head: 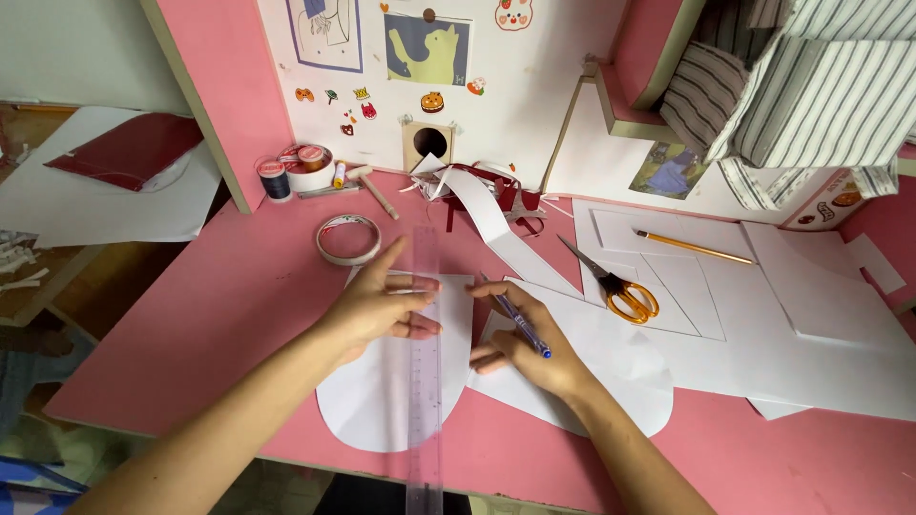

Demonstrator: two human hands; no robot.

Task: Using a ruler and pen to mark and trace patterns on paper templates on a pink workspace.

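The left hand [382,307], fingers spread, presses the clear ruler [425,372] flat on the rounded white paper [382,401] on the pink worktop [219,315]; the right hand [520,348] grips a blue pen [520,322]. Firm, even pressure should stop the ruler slipping.

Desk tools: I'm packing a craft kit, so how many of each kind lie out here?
Ruler: 1
Pen: 1
Scissors: 1
Pencil: 1
Tape roll: 1
Thread spool: 1
Total: 6

Both bare forearms reach in from the near edge. The left hand [386,307] lies flat, fingers spread (palm down); the right hand [523,345] is curled closed.
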